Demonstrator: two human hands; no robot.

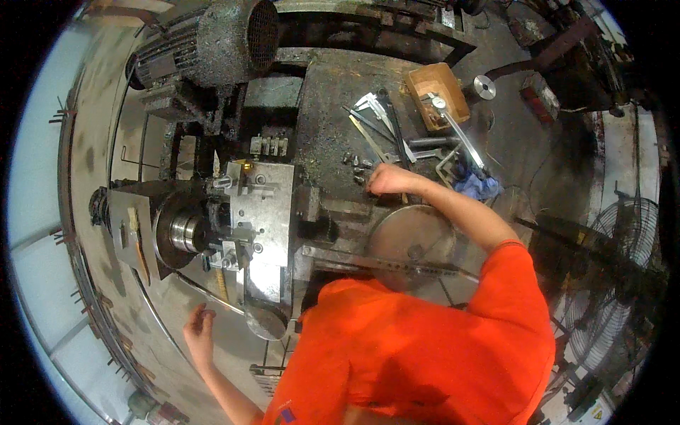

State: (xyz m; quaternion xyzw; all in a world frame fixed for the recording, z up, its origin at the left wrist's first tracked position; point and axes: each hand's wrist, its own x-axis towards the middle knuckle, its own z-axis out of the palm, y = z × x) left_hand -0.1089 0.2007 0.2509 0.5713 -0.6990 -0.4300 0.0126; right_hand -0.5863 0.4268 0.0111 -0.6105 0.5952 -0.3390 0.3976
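Observation:
My right hand (388, 180) is closed over the dark worktop, right beside several small metal pieces (358, 163). Its fingers curl downward, and whatever they pinch is hidden. Down at the left, my left hand (199, 329) hangs in the air with thumb and fingers apart, and I see nothing in it. Close above that hand is a metal lever (212, 294) on the machine. A shiny ringed metal workpiece (185, 234) sits in the round chuck (167, 230), facing the tool block (232, 253) on a bright slide plate (263, 205).
A dial caliper (460, 134) leans across a brown box (443, 81). Near it lie a vernier caliper (374, 106), a blue rag (478, 185) and a metal disc (484, 87). A large motor (205, 46) stands far left; a caged fan (616, 283) stands right.

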